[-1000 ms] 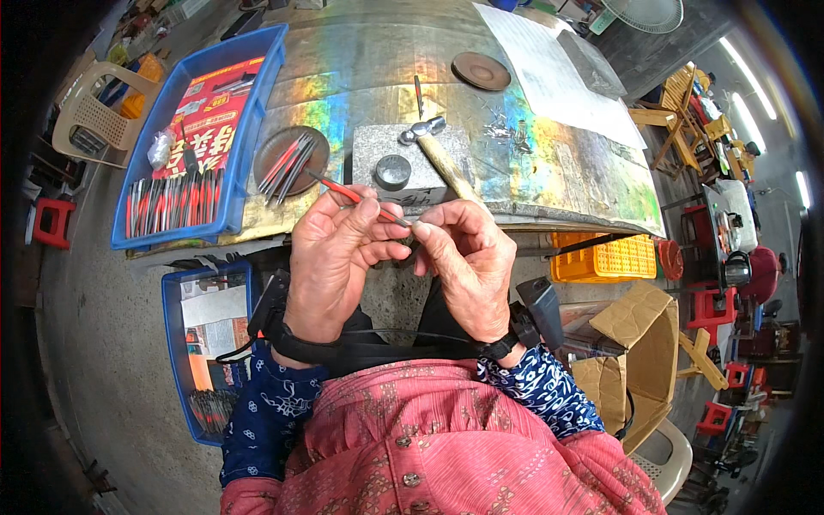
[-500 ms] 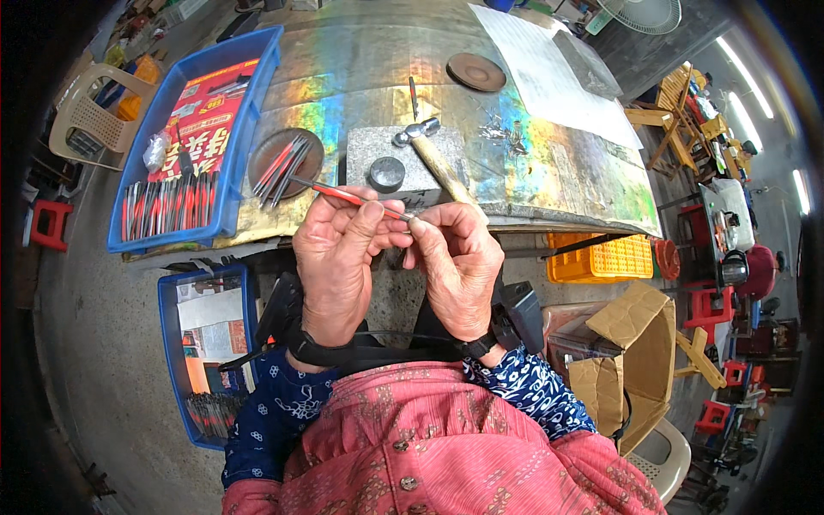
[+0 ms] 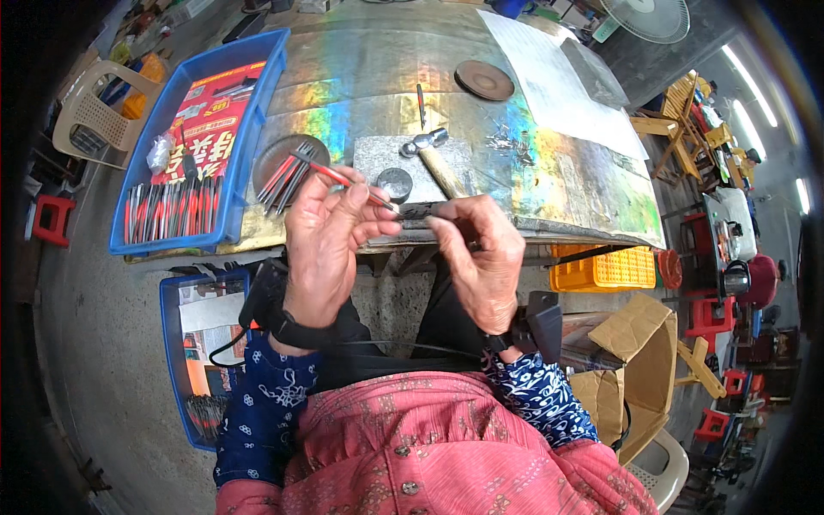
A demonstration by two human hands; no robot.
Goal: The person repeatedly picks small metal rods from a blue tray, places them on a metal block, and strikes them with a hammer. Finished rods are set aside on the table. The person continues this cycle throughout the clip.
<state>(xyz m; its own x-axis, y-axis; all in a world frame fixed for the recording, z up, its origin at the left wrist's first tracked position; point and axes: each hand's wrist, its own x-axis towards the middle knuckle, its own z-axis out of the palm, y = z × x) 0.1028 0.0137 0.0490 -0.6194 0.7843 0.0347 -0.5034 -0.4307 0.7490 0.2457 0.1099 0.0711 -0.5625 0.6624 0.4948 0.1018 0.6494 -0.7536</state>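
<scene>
My left hand (image 3: pixel 326 245) pinches a slim red-and-black pen-like tool (image 3: pixel 335 177) between thumb and fingers, its end pointing at my right hand. My right hand (image 3: pixel 481 257) is curled with thumb and forefinger close together, just right of the tool's tip; whatever they pinch is too small to make out. Beyond my hands a speckled stone block (image 3: pixel 374 153) bears a hammer (image 3: pixel 442 174) and a dark round block (image 3: pixel 396 184). Several similar tools (image 3: pixel 285 182) lie in a round brown dish (image 3: pixel 276 148) past my left hand.
A blue tray (image 3: pixel 273 73) with rows of these tools stands on the table's left. Small dark pieces (image 3: pixel 508 146), a brown disc (image 3: pixel 484 80) and white sheets (image 3: pixel 541 94) lie to the right. A yellow crate (image 3: pixel 605 269), cardboard box (image 3: pixel 648 360) and blue bin (image 3: pixel 167 343) are below.
My right hand has drawn away from the tool's tip to the right, leaving a gap. My left hand still holds the tool and has shifted slightly left.
</scene>
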